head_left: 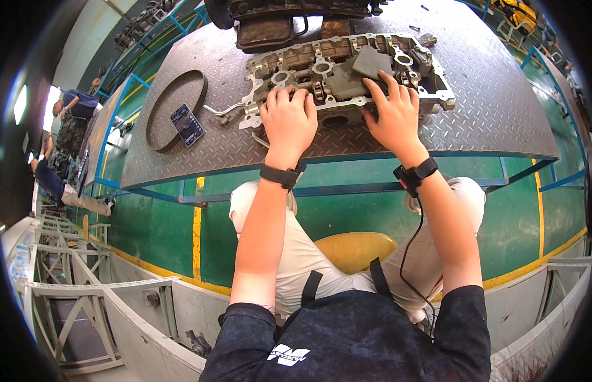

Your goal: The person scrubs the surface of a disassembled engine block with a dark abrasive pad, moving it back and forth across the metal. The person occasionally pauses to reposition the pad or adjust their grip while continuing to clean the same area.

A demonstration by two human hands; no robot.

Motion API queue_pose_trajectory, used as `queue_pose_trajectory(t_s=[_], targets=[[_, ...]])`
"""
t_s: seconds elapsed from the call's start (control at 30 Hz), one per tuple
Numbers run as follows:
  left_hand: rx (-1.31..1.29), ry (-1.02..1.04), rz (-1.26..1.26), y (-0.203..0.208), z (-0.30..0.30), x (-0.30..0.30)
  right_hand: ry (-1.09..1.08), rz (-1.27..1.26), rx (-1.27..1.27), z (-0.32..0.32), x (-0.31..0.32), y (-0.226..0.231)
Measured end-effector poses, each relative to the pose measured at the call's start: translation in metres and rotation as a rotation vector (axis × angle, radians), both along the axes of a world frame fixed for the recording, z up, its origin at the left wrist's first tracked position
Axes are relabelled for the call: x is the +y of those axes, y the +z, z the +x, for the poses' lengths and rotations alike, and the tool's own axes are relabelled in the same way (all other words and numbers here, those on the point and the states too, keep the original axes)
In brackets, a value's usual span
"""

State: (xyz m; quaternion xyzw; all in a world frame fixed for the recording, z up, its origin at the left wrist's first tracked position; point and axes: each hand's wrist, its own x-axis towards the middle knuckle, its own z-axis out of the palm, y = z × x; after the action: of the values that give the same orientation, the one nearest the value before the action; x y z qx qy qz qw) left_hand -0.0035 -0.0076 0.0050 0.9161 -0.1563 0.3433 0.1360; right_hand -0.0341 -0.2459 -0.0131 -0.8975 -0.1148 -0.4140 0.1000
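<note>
On the bench in front of me lies a metal engine cylinder head (296, 63), its valve-train side up. My left hand (288, 121) is closed over its near rim on the left, fingertips bent onto the top. My right hand (396, 118) has its fingers spread at the near rim further right, with the thumb low by the near face. By the right fingertips, a flat, dark grey, cloth-like piece (372, 62) rests on top. A greyish patch of similar look extends left of it; whether it is one piece I cannot tell.
The steel tread-plate bench (499, 121) has a blue frame. A black belt loop (157, 95) and a phone (187, 125) lie left, beside a bent metal pipe (221, 111). A dark engine assembly (270, 28) stands behind. Two people (54, 181) are at far left. A cable hangs from my right wristband.
</note>
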Motion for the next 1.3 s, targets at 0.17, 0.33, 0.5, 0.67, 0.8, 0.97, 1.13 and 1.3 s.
queue_pose_trajectory(t_s=[0.17, 0.33, 0.5, 0.67, 0.8, 0.97, 1.13, 1.3], targets=[[-0.039, -0.012, 0.006, 0.0005, -0.0002, -0.0002, -0.002, 0.004, 0.0, -0.0001, 0.0002, 0.0002], [-0.061, -0.017, -0.002, 0.0001, 0.0001, -0.0004, 0.008, 0.004, -0.01, 0.0004, -0.0003, -0.0001], [-0.066, -0.02, -0.007, 0.0018, -0.0001, -0.0004, 0.006, 0.003, -0.008, 0.0005, 0.0001, 0.0006], [-0.013, -0.013, -0.008, 0.0036, -0.0021, -0.001, -0.002, -0.003, -0.003, 0.0, 0.0004, 0.0017], [-0.053, -0.017, -0.008, 0.0027, -0.0013, -0.0007, 0.004, 0.0, -0.006, 0.0003, 0.0001, 0.0012], [-0.055, -0.016, -0.005, 0.0021, -0.0009, -0.0004, 0.001, 0.001, -0.001, 0.0, 0.0003, -0.0001], [-0.051, -0.011, -0.008, 0.0022, -0.001, -0.0002, 0.003, 0.0, 0.002, 0.0, 0.0, 0.0007], [0.0, -0.02, -0.05, 0.0006, 0.0002, 0.0003, -0.013, 0.003, 0.018, -0.0017, 0.0027, 0.0047]])
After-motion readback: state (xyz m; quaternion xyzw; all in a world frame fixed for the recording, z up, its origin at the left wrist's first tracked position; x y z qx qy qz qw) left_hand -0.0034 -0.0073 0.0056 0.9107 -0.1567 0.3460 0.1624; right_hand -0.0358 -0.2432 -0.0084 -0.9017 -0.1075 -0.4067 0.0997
